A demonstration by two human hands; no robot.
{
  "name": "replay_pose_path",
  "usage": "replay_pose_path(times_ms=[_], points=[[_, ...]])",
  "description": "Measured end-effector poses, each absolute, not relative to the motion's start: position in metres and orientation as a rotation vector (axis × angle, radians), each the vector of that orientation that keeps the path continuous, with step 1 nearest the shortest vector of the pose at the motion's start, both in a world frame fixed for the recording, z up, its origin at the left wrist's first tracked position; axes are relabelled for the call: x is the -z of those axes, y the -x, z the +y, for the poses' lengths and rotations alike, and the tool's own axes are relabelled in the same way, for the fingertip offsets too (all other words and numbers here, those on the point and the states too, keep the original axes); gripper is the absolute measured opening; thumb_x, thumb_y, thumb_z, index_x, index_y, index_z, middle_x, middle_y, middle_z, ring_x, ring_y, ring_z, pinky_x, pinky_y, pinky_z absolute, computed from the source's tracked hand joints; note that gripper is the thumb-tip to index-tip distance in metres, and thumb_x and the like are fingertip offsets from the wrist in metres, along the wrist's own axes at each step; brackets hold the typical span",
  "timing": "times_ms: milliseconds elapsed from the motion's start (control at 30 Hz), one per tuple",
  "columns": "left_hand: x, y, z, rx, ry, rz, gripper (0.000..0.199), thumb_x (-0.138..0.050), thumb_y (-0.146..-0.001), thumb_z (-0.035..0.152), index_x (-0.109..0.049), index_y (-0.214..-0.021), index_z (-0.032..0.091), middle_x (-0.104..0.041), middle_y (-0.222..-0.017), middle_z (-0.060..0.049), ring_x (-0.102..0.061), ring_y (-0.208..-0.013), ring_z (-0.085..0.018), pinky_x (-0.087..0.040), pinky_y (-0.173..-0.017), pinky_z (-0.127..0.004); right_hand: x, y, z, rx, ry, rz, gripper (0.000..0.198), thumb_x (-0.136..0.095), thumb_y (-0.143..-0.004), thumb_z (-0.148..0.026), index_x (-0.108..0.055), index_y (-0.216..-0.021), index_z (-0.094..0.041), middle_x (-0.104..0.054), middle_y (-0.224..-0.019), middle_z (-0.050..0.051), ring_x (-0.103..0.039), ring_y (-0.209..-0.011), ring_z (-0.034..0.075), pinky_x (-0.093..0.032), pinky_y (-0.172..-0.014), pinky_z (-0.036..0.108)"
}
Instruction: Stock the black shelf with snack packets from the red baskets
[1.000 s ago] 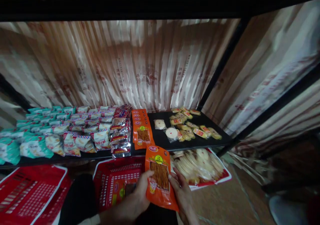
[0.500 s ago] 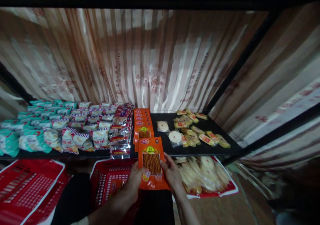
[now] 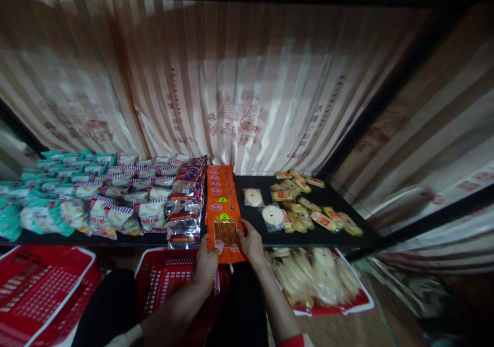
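An orange snack packet [image 3: 227, 233] with a clear window showing brown strips is held between my two hands at the front edge of the black shelf [image 3: 247, 215]. My left hand [image 3: 206, 260] grips its left edge, and my right hand [image 3: 250, 241] grips the right one. The packet lies over the front of a row of matching orange packets [image 3: 219, 185], overlapping one another toward the back. Left of that row stand dark red and silver packets [image 3: 187, 192]. To the right are two round white items in clear wrap [image 3: 272, 214].
White-and-blue snack bags [image 3: 152, 214] and teal bags [image 3: 46, 217] fill the shelf's left side. Small yellow packs [image 3: 295, 215] lie scattered at right. Below are red baskets [image 3: 162, 272], one holding pale wrapped goods [image 3: 316, 275]. A curtain [image 3: 247, 79] hangs behind; a dark post [image 3: 370, 100] slants at right.
Both hands have moved the orange packet forward, away from me, onto the front of the orange row. The view has shifted slightly.
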State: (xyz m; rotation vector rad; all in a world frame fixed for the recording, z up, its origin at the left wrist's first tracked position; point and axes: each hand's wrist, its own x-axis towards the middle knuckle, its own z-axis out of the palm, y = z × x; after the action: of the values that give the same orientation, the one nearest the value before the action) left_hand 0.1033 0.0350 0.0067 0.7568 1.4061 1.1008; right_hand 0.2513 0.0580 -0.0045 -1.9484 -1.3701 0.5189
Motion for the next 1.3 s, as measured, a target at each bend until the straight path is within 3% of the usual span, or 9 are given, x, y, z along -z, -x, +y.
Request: replay_pose_path(times_ms=[200,400,833,1067,1300], points=[[-0.010,-0.112,0.038,-1.060,-0.970,1.571,0.056,-0.062,-0.065,0.010,-0.055,-0.119,0.019,-0.055,-0.130,-0.007,-0.043,-0.128,-0.023,-0.032,-0.108,-0.031,-0.003,-0.249,0.067,-0.349,2.054,-1.496,0.039,-0.045,-0.084,-0.017,-0.058,-0.121,-0.011,-0.065,-0.110,0.014,-0.062,-0.100,0.019,-0.044,-0.088,0.025],[-0.012,-0.121,0.037,-0.956,-1.160,1.632,0.053,-0.056,-0.063,0.004,-0.058,-0.115,0.016,-0.036,-0.146,-0.009,-0.029,-0.136,-0.022,-0.020,-0.113,-0.028,-0.006,-0.247,0.079,-0.278,2.057,-1.550,0.037,-0.045,-0.085,-0.015,-0.060,-0.118,-0.013,-0.063,-0.107,0.012,-0.062,-0.094,0.017,-0.044,-0.083,0.022],[-0.015,-0.119,0.048,-1.060,-0.988,1.529,0.038,-0.060,-0.053,-0.001,-0.066,-0.083,0.021,-0.049,-0.136,-0.002,-0.029,-0.135,-0.025,-0.015,-0.115,-0.033,-0.013,-0.241,0.085,-0.252,2.259,-1.549,0.035,-0.040,-0.089,-0.027,-0.059,-0.117,-0.021,-0.061,-0.108,0.008,-0.060,-0.090,0.016,-0.044,-0.071,0.024],[-0.009,-0.119,0.053,-1.057,-1.040,1.536,0.038,-0.059,-0.056,0.001,-0.066,-0.086,0.024,-0.053,-0.131,-0.001,-0.031,-0.134,-0.025,-0.017,-0.115,-0.035,-0.008,-0.240,0.086,-0.168,2.248,-1.563,0.033,-0.040,-0.088,-0.028,-0.064,-0.110,-0.021,-0.061,-0.104,0.009,-0.056,-0.096,0.019,-0.043,-0.077,0.026],[-0.008,-0.118,0.053,-1.046,-1.061,1.508,0.043,-0.058,-0.055,0.001,-0.065,-0.092,0.021,-0.052,-0.132,-0.003,-0.025,-0.137,-0.025,-0.014,-0.116,-0.035,-0.005,-0.242,0.088,-0.228,2.250,-1.526,0.037,-0.040,-0.088,-0.029,-0.061,-0.117,-0.019,-0.059,-0.110,0.010,-0.054,-0.101,0.021,-0.042,-0.082,0.028]])
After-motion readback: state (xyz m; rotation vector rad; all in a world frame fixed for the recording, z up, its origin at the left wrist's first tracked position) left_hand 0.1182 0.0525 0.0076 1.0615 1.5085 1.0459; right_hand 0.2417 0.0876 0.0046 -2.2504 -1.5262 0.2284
